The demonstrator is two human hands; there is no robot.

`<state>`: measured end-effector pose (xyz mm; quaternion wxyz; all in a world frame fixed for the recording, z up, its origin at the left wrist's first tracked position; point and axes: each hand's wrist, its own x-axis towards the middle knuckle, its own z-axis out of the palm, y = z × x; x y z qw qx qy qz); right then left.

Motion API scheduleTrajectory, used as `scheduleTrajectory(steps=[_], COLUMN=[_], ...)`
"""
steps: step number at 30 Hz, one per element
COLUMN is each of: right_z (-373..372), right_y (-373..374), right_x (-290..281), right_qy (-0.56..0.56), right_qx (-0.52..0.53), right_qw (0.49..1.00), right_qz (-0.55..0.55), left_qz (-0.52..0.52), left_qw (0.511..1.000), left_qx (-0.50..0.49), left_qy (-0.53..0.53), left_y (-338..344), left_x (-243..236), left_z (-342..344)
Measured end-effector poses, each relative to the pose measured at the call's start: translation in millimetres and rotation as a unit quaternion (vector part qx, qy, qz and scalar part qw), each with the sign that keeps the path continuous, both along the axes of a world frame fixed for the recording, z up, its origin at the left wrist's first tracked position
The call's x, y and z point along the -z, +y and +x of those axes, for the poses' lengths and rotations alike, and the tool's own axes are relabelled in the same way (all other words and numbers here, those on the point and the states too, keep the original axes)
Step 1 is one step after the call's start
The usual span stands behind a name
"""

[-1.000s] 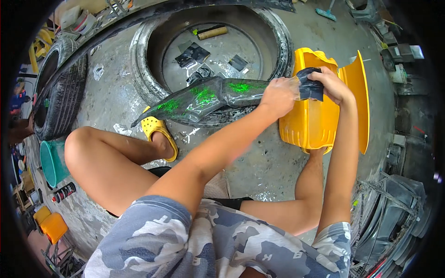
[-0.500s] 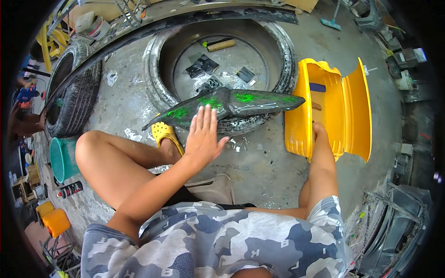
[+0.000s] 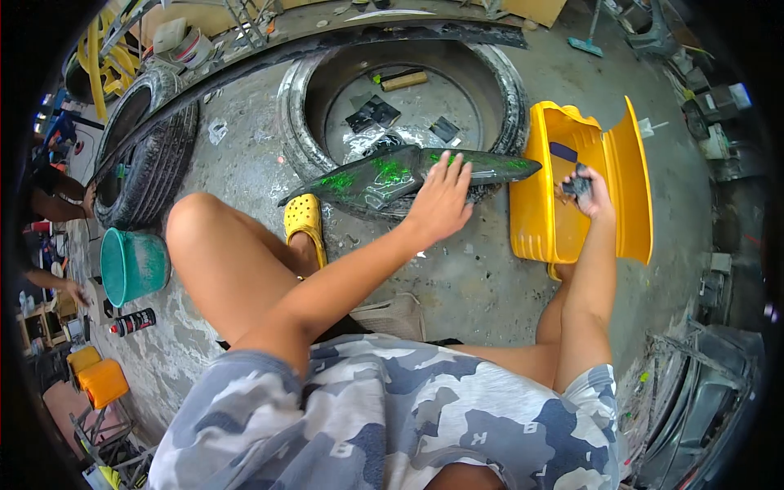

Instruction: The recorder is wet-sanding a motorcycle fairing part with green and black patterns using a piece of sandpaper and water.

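Note:
A long dark body panel [image 3: 377, 184], pointed at both ends and marked with bright green patches, lies across the near rim of a large tyre [image 3: 292, 114]. Flat on its middle right part rests my left hand [image 3: 441, 200], fingers stretched out and holding nothing. Over the yellow plastic casing [image 3: 523, 208], my right hand [image 3: 601, 198] is closed round a small dark crumpled piece [image 3: 580, 181], whose kind I cannot make out. A dark purple block [image 3: 563, 152] lies inside that casing.
Black sheets [image 3: 373, 113] and a tan block [image 3: 404, 79] lie inside the tyre. A long black strip [image 3: 327, 45] spans its far side. To my left are a second tyre [image 3: 155, 155], a green bucket [image 3: 135, 269], a spray can [image 3: 132, 322] and another person's hand [image 3: 75, 291].
My left hand has slid right along the panel. The right hand has come up from inside the casing, now with the dark crumpled piece showing in it. The whole view has shifted slightly.

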<state>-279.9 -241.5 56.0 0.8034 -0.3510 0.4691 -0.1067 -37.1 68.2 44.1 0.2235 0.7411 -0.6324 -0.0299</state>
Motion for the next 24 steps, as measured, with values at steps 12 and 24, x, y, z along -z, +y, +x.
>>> scheduleTrajectory(steps=[12,24], right_z=[218.0,211.4], right_y=[145.2,191.6], right_x=[-31.9,24.8], right_qy=[-0.065,-0.197], right_qx=[-0.205,0.002], right_qw=[0.976,0.980], right_qz=[-0.016,-0.022], left_qz=[0.078,0.272], left_qw=[0.994,0.954], left_qx=[-0.017,-0.008], left_qy=[-0.080,-0.128], left_y=[16.7,118.6], left_x=[34.5,-33.0], left_z=[74.7,153.6])
